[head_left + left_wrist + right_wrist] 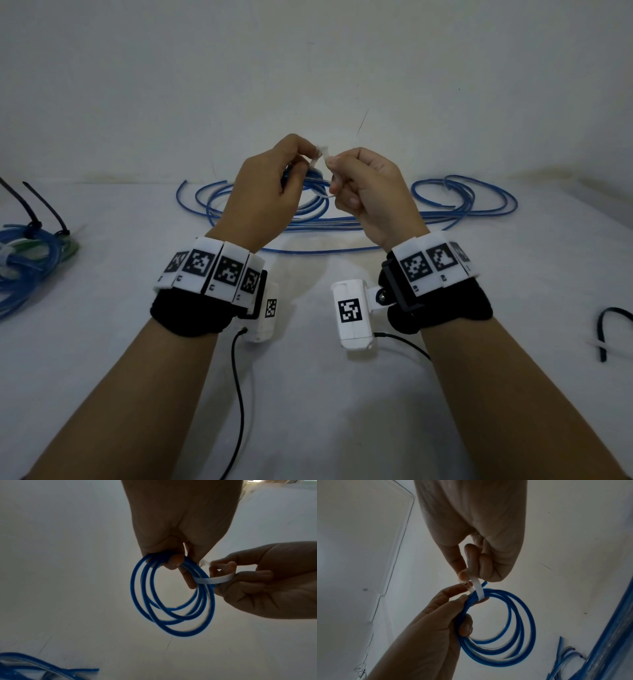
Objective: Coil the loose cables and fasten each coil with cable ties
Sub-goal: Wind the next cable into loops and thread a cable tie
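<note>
You held the blue cable coil (173, 596) raised above the counter (308, 394), your left hand (263, 192) pinching its bunched loops so they could not spring apart. Your right hand (368, 195), fingers curled, pinched the white cable tie (477, 588) looped around the bundle, evidently to thread its tail into the head.

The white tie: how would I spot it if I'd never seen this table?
Look above the table, where both hands meet. The left hand grips a small blue coil; the white tie wraps its strands, pinched by the right hand. The other loose ties are black.
</note>
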